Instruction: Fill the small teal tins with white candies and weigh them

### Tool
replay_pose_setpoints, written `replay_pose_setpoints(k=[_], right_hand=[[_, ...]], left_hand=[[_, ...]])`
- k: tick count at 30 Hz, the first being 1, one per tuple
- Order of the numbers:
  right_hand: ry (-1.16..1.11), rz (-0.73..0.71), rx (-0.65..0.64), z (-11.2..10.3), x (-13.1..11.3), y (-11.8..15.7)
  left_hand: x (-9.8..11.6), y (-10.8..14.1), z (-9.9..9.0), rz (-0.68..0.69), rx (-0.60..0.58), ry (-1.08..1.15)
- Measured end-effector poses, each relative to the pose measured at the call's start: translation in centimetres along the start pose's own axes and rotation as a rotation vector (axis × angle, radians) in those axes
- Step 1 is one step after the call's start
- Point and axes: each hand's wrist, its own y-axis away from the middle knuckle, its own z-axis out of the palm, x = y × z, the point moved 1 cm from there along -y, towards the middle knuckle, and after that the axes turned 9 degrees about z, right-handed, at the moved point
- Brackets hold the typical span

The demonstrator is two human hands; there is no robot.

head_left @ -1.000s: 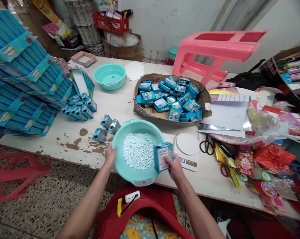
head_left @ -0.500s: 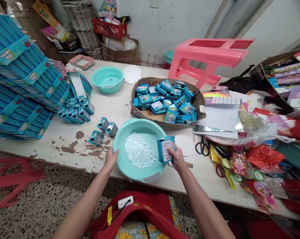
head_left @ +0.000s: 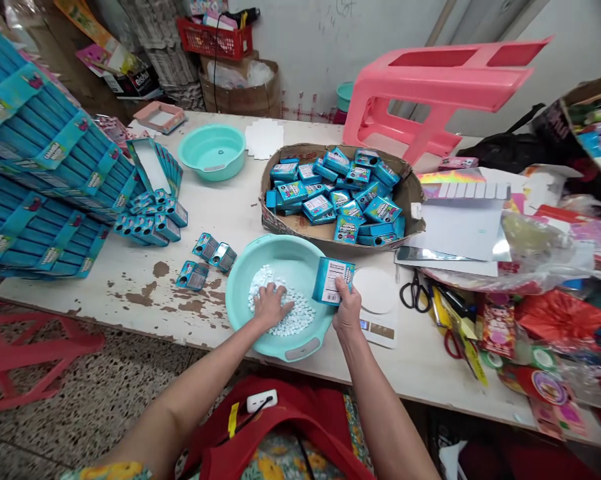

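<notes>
My left hand (head_left: 271, 308) rests on a heap of small white candies (head_left: 294, 319) with its fingers spread. The candies lie in a turquoise basin (head_left: 240, 293) at the table's front edge. My right hand (head_left: 348, 308) grips a small blue candy box (head_left: 330, 281), tilted over the basin's right rim. Just right of that hand is a white kitchen scale (head_left: 380, 305) with a round plate, partly hidden by the hand. Left of the basin stand three blue boxes (head_left: 204, 248).
Behind the basin, a cardboard tray (head_left: 300, 235) holds many blue boxes. Display packs (head_left: 45, 167) are stacked at left, near another turquoise basin (head_left: 213, 163). A pink stool (head_left: 430, 87) lies at the back; scissors (head_left: 414, 295) and packaging clutter the right.
My left hand has left the basin's left rim and moved right, onto the candies. The box in my right hand has turned slightly, and more of the scale shows.
</notes>
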Motion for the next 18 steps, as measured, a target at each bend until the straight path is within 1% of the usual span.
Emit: replay_pose_setpoints(k=[2, 4, 5, 7, 10, 12, 14, 15, 18], right_hand=[[-0.010, -0.020, 0.064, 0.3, 0.2, 0.2], [0.004, -0.040, 0.080, 0.5, 0.4, 0.3], [0.016, -0.049, 0.078, 0.5, 0.5, 0.3], [0.039, -0.063, 0.073, 0.5, 0.5, 0.3], [0.049, -0.068, 0.077, 0.7, 0.6, -0.3], [0.055, -0.069, 0.074, 0.7, 0.8, -1.0], [0.080, -0.059, 0.060, 0.5, 1.0, -1.6], [0.101, -0.053, 0.053, 0.2, 1.1, -1.9], [0.220, -0.092, 0.021, -1.0, 0.9, -2.0]], left_hand=[[0.7, 1.4, 0.8, -0.020, -0.110, 0.065], [1.8, 2.5, 1.6, -0.036, -0.203, 0.151], [2.5, 2.8, 1.9, -0.045, -0.228, 0.199], [3.8, 3.0, 2.5, -0.048, -0.205, 0.306], [5.2, 2.5, 3.2, -0.021, -0.086, 0.414], [5.4, 2.1, 3.5, -0.005, -0.014, 0.470], [5.0, 1.7, 3.5, -0.013, 0.023, 0.574], [4.6, 1.5, 3.2, -0.037, 0.022, 0.674], [2.5, 1.1, 1.5, -0.149, -0.047, 1.035]])
